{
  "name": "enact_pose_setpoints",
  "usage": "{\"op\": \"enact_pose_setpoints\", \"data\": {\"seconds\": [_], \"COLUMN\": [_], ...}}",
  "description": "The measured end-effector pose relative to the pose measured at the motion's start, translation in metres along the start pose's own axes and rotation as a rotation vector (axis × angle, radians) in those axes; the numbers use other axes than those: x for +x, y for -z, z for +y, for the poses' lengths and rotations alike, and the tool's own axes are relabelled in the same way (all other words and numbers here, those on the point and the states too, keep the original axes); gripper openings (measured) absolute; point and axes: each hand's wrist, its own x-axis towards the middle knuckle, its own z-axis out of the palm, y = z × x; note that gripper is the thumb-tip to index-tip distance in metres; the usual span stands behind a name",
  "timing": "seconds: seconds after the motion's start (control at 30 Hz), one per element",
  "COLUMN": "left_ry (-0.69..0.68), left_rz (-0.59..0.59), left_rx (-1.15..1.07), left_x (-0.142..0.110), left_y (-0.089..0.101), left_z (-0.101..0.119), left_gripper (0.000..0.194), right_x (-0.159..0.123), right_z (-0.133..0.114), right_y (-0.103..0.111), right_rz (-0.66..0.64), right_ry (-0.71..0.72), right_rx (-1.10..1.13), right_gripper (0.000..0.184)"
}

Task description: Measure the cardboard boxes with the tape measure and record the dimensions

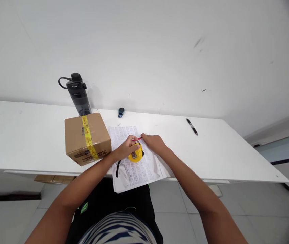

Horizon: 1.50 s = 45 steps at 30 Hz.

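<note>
From where I stand, the person at the white worktop (pixel 205 157) has a round yellow tape measure with a dark label (pixel 137 156) above a stack of white, densely written paper sheets (pixel 138 178). The left hand (pixel 127 148) grasps its case, thumb laid over the top; a thin black strap (pixel 118 168) trails down to the near left. A slim red piece (pixel 137 139) spans the gap between both hands (its metal blade or something separate, I cannot tell). The right hand (pixel 154 144) is curled with its fingertips at the red piece's far end, though whether they truly pinch it I cannot make out.

I'd judge the step in hand to be working that red piece at the tape measure; the next move seems to call for a steady left hold and a careful right one.

A brown cardboard box banded with yellow printed tape (pixel 74 135) stands just beside the sheets, close to the left forearm, and would crowd any swing that way. Behind it rises a dark translucent bottle with a loop on its lid (pixel 78 98). A small dark watch-like object (pixel 120 112) sits near the wall (pixel 144 61), and a black-and-silver pen (pixel 192 127) lies well apart on the right. The sheets overhang the front edge, so a tug could shift them.
</note>
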Motion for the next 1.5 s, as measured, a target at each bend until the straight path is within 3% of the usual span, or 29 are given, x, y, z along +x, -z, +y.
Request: {"op": "enact_pose_setpoints", "data": {"seconds": [0.27,0.53,0.6,0.7,0.77,0.83,0.9,0.93,1.07,1.27,1.4,1.5], "left_ry": [-0.005,-0.053,-0.061,-0.05,-0.054,-0.065,-0.057,-0.052,-0.075,-0.115,-0.13,-0.152], "left_rz": [-0.028,-0.049,-0.042,-0.042,-0.015,0.02,0.015,0.007,0.024,0.121,0.12,0.11], "left_rx": [0.008,-0.011,-0.017,0.001,0.03,0.058,0.08,0.093,0.114,0.149,0.203,0.228], "left_x": [0.002,0.002,0.003,0.005,0.006,0.007,0.007,0.007,0.008,0.009,0.008,0.008], "left_y": [0.0,0.0,0.001,0.002,0.002,0.003,0.003,0.002,0.001,0.0,0.0,0.0], "left_z": [-0.005,-0.009,-0.01,-0.015,-0.016,-0.016,-0.014,-0.013,-0.011,-0.017,-0.018,-0.016], "left_gripper": [0.041,0.043,0.043,0.043,0.042,0.041,0.042,0.044,0.048,0.048,0.048,0.047], "right_x": [0.006,0.011,0.013,0.002,-0.016,-0.039,-0.062,-0.073,-0.102,-0.111,-0.103,-0.093], "right_z": [0.003,0.005,0.009,0.007,-0.002,-0.014,-0.024,-0.026,-0.026,-0.024,-0.022,-0.019], "right_y": [-0.009,-0.005,-0.002,0.001,0.0,-0.003,-0.005,-0.006,-0.006,-0.024,-0.037,-0.042], "right_rz": [0.04,0.104,0.121,0.203,0.325,0.468,0.497,0.484,0.48,0.332,0.491,0.612], "right_ry": [-0.004,0.03,0.006,-0.085,-0.076,0.062,0.2,0.228,0.184,0.278,0.255,0.334], "right_rx": [-0.047,0.107,0.152,0.234,0.467,0.909,1.242,1.303,1.159,1.061,0.882,0.751], "right_gripper": [0.033,0.028,0.024,0.037,0.046,0.046,0.039,0.036,0.03,0.032,0.02,0.019]}}
